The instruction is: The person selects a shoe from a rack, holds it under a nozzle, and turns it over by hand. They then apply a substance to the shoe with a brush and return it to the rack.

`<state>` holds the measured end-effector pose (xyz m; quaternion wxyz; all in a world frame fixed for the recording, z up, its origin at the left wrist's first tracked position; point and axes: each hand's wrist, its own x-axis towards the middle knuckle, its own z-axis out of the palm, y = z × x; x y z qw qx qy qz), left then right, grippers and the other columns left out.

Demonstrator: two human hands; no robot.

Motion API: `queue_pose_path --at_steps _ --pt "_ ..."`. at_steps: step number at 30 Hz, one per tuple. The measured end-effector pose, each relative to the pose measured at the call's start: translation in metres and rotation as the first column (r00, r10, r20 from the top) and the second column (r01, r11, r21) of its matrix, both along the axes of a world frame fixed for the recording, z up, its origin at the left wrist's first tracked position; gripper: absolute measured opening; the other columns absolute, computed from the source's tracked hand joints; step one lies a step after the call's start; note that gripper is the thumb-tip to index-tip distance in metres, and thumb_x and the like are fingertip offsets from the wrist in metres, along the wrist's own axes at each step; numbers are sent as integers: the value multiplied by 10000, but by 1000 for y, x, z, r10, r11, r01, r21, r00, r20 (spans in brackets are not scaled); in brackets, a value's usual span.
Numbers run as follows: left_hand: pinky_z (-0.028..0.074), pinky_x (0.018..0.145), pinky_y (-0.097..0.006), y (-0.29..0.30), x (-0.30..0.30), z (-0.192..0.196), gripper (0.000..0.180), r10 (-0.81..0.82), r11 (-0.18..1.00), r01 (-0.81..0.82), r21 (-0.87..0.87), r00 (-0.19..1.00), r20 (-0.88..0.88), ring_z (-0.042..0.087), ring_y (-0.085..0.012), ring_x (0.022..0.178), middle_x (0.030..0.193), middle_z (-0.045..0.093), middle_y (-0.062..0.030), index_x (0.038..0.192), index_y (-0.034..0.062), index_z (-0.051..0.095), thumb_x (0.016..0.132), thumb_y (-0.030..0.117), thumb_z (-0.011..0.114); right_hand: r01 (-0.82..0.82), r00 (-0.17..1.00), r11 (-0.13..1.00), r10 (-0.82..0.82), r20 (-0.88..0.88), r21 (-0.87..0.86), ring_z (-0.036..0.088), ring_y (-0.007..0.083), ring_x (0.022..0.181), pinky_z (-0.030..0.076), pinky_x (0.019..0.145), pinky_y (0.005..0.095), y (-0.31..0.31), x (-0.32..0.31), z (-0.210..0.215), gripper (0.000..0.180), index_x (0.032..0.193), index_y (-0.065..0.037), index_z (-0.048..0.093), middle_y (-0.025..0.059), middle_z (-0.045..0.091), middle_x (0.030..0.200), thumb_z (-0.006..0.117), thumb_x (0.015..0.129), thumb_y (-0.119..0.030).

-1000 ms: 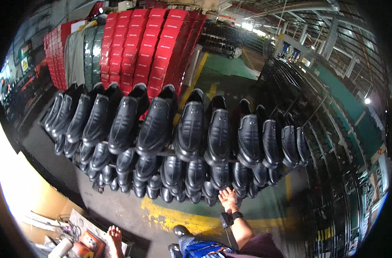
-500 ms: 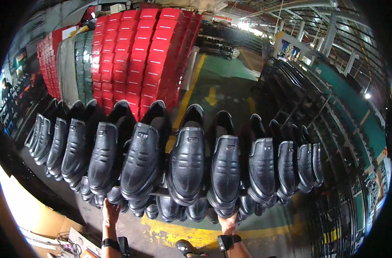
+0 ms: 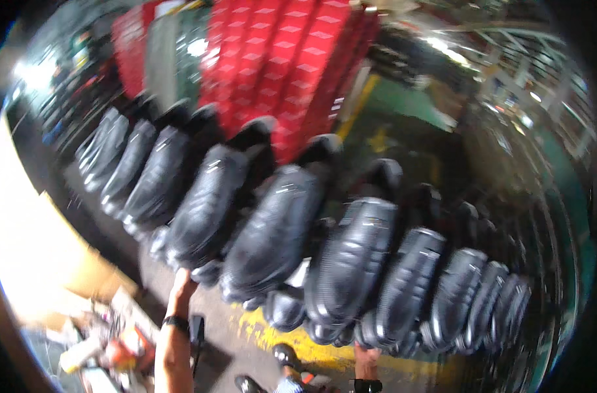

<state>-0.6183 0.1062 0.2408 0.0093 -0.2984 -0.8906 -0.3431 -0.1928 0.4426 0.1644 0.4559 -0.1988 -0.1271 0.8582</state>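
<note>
Black slip-on shoes (image 3: 354, 259) stand in a long row across the view, toes toward me, with a lower row (image 3: 285, 309) partly showing beneath. The shoe rack bearing them is almost wholly covered. At its near side, under the shoes left of the middle, my left hand (image 3: 183, 284) grips the rack, its fingertips hidden. Right of the middle, my right hand (image 3: 367, 357) does the same beneath the toes, mostly covered by them. Motion blurs the whole picture, and the row slopes down to the right.
Tall stacks of red boxes (image 3: 272, 59) rise beyond the shoes. A green floor lane (image 3: 403, 105) with yellow markings runs off behind. Cardboard (image 3: 82, 262) and a cluttered surface (image 3: 115, 347) lie at the near left. Blurred dark racks (image 3: 534, 262) line the right.
The view has swung and tilted: the boxes now appear higher and further right, and the shoe row slopes down rightward. Both hands remain at the rack, the right one now more covered.
</note>
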Motion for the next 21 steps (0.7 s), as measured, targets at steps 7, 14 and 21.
queue_pose_path --at_steps 7,14,21 --pt "472 738 -355 6 2 -57 350 -71 610 -453 650 786 614 587 -221 852 998 617 -130 1055 -16 575 816 236 615 -48 963 995 68 261 -82 506 225 1115 381 975 387 14 25 16 395 1127 -57 573 55 572 1191 547 844 -332" --pt "383 535 -242 29 70 28 371 38 433 -817 380 438 898 436 -69 581 706 533 23 824 19 605 897 370 514 145 949 902 -11 314 -406 503 234 1134 400 961 381 35 37 61 391 1127 -27 569 85 563 1205 545 840 -292" --pt "356 547 -223 79 127 43 352 11 381 -728 570 620 784 425 -40 617 711 553 57 777 35 616 912 345 517 -299 952 954 300 61 -27 533 220 1071 425 920 355 129 171 20 324 1070 -30 581 68 592 1144 508 861 -267"
